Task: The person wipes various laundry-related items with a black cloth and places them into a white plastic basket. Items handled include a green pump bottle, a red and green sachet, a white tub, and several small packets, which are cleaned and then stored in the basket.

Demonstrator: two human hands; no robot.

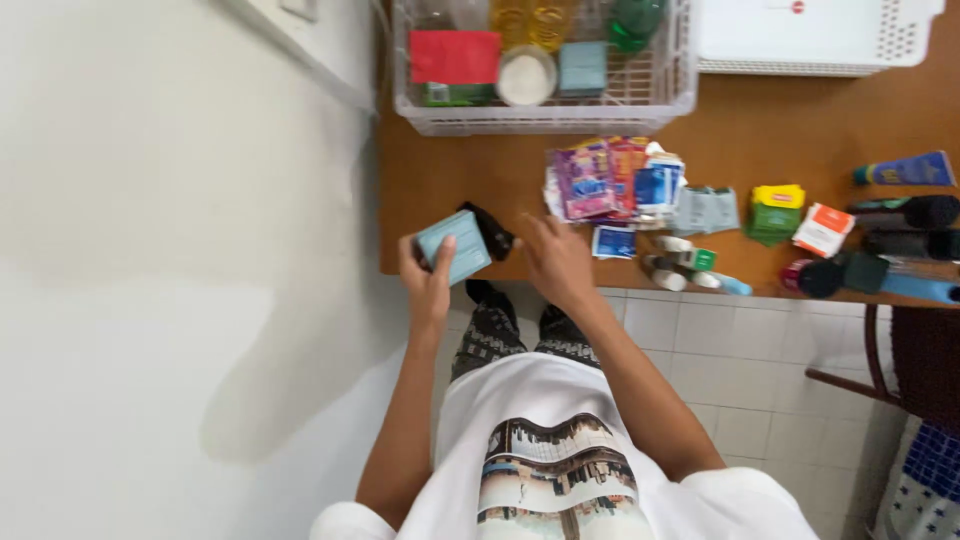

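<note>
Standing at wooden table (470, 170), looking straight down. Taking white wire basket (545, 118) as landmark: sitting at table's far edge, holding red box (455, 56), round white lid (526, 75), small teal box (582, 67), green bottle (632, 22).

Lying just on the near side of basket, toward its right end: pile of coloured sachets (612, 180). Further right of basket, well apart: green-and-yellow box (777, 212), orange-and-white packet (823, 229), dark tubes and bottles (905, 212).

Holding pale blue box (455, 246) in left hand (428, 285), on the near side of basket's left end, over table's near edge; fingers wrapping firmly round box's lower side, thumb on front face. Box's long axis tilting up toward basket. Touching or just beside it: small black object (488, 230); contact hard to tell.

Hovering right hand (558, 262) on the near side of basket's middle, fingers loosely spread, gripping nothing, index pointing toward sachets. Right hand sitting nearer to sachets than left; sachets lying ahead and slightly right of its fingertips.
</note>
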